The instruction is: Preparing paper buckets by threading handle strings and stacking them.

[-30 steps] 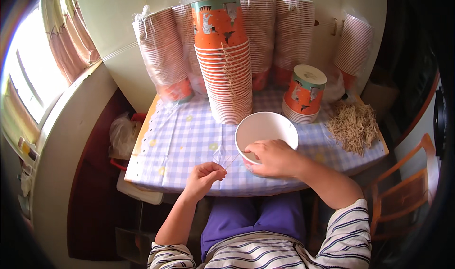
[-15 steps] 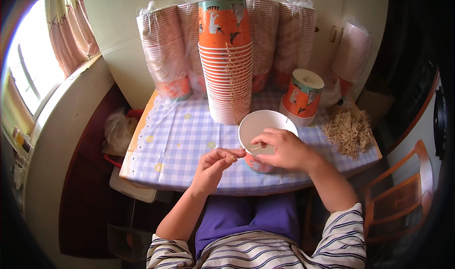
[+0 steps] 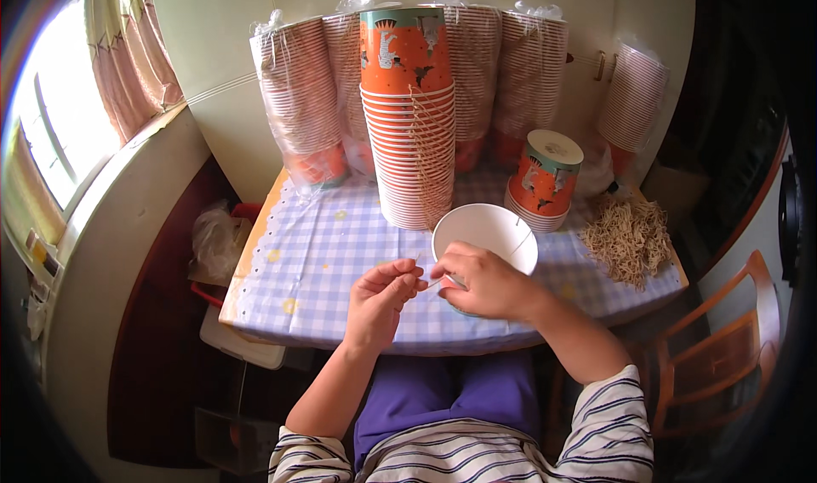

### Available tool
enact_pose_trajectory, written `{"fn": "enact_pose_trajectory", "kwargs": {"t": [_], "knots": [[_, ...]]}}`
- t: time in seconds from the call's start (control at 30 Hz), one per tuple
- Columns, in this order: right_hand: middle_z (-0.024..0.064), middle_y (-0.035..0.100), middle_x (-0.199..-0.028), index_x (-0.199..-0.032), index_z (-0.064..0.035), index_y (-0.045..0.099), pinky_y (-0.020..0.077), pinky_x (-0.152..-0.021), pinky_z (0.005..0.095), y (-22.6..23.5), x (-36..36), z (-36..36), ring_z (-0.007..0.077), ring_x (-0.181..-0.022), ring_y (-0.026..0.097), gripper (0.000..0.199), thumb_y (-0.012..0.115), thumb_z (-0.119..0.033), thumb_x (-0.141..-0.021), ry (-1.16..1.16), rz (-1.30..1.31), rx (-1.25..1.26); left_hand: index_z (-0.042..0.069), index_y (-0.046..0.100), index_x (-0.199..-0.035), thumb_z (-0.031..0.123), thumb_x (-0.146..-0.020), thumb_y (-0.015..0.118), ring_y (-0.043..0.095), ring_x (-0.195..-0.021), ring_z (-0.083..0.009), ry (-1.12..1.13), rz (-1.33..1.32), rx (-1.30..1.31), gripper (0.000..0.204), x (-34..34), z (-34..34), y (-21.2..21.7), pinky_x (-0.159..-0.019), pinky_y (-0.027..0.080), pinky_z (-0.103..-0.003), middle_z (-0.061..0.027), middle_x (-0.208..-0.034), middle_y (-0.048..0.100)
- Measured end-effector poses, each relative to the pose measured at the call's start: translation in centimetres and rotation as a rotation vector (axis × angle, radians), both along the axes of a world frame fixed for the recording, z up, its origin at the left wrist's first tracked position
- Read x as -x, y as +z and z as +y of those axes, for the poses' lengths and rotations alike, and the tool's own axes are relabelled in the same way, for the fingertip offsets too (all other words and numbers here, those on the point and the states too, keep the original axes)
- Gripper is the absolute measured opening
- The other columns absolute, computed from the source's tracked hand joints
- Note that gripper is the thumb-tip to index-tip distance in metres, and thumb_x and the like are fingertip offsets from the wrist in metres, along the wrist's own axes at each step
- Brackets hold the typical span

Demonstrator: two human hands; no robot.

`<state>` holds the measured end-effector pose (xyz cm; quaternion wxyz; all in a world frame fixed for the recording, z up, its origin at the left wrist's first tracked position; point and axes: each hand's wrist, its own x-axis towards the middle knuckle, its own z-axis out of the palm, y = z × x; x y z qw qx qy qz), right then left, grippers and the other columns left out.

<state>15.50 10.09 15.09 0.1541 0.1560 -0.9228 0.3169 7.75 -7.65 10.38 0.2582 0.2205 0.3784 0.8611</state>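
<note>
A white-lined paper bucket [image 3: 477,219] stands upright near the table's front edge, its outside mostly hidden by my right hand. In front of its left side, my left hand [image 3: 379,302] pinches a thin tan cord [image 3: 435,282] between thumb and fingertips. My right hand [image 3: 485,283] grips the same cord just beside it, over the bucket's near rim. A thin line, apparently part of a cord, runs down the bucket's inner right wall. Behind stands a tall stack of upturned orange buckets [image 3: 400,160], with tan cords [image 3: 431,147] hanging down its right side.
Plastic-wrapped bucket stacks [image 3: 298,91] line the back of the checked tablecloth [image 3: 323,262]. A short upturned stack [image 3: 546,181] sits right of the bucket, beside a heap of tan cords [image 3: 628,243]. A wooden chair [image 3: 715,364] is at the right.
My right hand has shifted left and slightly down, closer to my left hand. The left fingertips have moved slightly left and turned upward. The whole view has shifted slightly.
</note>
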Motion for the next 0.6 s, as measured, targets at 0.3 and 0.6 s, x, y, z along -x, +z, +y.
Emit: {"fn": "enact_pose_trajectory", "kwargs": {"t": [0.3, 0.6], "knots": [[0.0136, 0.062, -0.091, -0.098, -0.0033, 0.062, 0.0503, -0.074, 0.0381, 5.2, -1.3, 2.8, 0.0328, -0.085, 0.061, 0.024, 0.058, -0.001, -0.074, -0.117, 0.045, -0.291, -0.003, 0.059, -0.110, 0.004, -0.091, 0.057, 0.062, -0.074, -0.0122, 0.043, 0.283, 0.236, 0.020, 1.8, 1.6, 0.9, -0.069, 0.050, -0.025, -0.0102, -0.091, 0.067], [0.0117, 0.065, -0.083, -0.088, 0.0018, 0.064, 0.0505, -0.069, 0.0313, 6.1, 1.2, 2.0, 0.0223, -0.076, 0.064, 0.017, 0.057, -0.001, -0.074, 0.147, -0.010, 0.115, -0.006, 0.060, -0.103, 0.005, -0.091, 0.055, 0.059, -0.075, -0.0101, -0.135, 0.451, 0.387, 0.016, 1.8, 3.3, 2.5, -0.069, 0.050, -0.025, -0.0073, -0.086, 0.065]]}}
